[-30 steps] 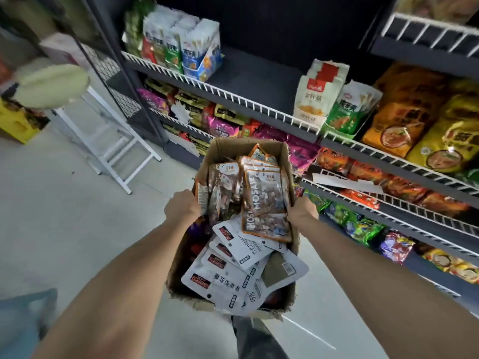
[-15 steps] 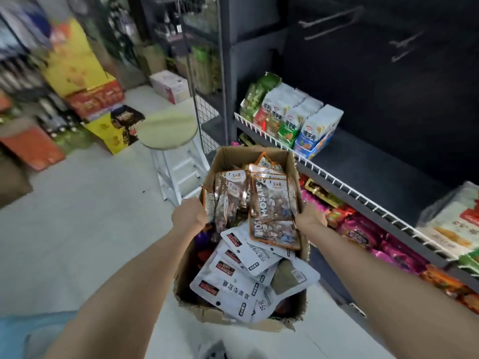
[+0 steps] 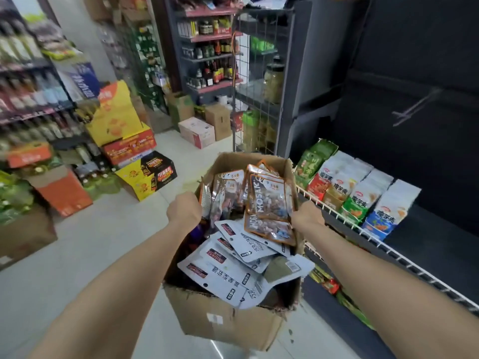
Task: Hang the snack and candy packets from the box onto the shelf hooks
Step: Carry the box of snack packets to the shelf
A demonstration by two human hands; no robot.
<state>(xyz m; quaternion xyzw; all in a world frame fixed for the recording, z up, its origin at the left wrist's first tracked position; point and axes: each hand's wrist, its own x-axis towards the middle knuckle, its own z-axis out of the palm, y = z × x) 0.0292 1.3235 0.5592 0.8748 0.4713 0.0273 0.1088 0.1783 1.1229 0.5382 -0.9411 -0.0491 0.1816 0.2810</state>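
The dark shelving unit [image 3: 404,104] fills the right side of the aisle, its upper back panel bare apart from a few thin hooks [image 3: 412,110] that show only as pale blurred streaks, so I cannot say how many there are or whether any carries stock. Below them a wire-fronted shelf [image 3: 368,237] holds a row of standing snack bags [image 3: 355,187]. In front of the person, held off the floor, is the cardboard box [image 3: 228,317], its right wall just beside that wire rail. It is heaped full: brown and orange packets [image 3: 269,200] stand upright at the far end, and white packets [image 3: 233,260] lie flat and spill over the near edge. The left hand [image 3: 184,209] grips the left wall of the box with its fingers curled over the rim, and the right hand [image 3: 307,216] holds the right wall the same way, though its fingers are hidden behind the packets. To my eye this is the carrying step; nothing has been picked out to hang yet. The next move, I judge, calls for resting the box somewhere steady near the hooks, freeing one hand, and lifting a single packet by its top so its hanging hole can meet a hook.
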